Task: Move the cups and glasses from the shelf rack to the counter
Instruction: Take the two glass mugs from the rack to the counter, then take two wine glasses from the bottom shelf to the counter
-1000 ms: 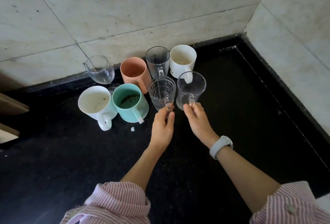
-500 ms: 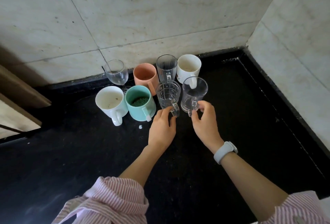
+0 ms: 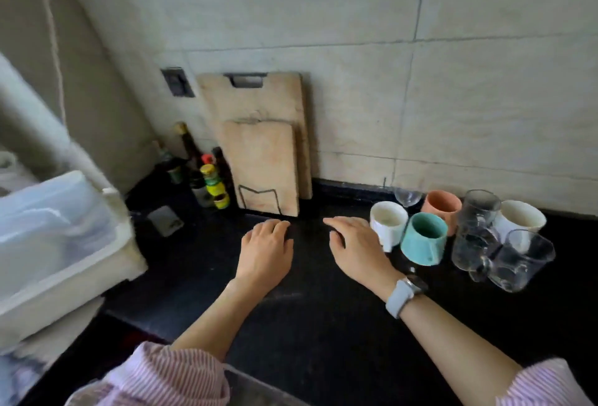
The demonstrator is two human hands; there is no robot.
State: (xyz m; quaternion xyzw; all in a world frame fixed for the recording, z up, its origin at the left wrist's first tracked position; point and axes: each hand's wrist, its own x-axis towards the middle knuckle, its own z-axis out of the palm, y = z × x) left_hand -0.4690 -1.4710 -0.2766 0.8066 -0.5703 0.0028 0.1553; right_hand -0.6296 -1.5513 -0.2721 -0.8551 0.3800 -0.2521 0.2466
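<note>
Now both hands, left hand and right hand, have let go of the glass mugs; fingers loosely spread, empty, over the tabletop. 8 vessels stand grouped at the right; another rack trip seems likely.

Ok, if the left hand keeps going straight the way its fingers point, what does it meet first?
Probably the smaller cutting board leaning against the wall, near its foot with the wire stand. The left hand is open and holds nothing, with bare counter ahead of it; depth is hard to judge.
</note>
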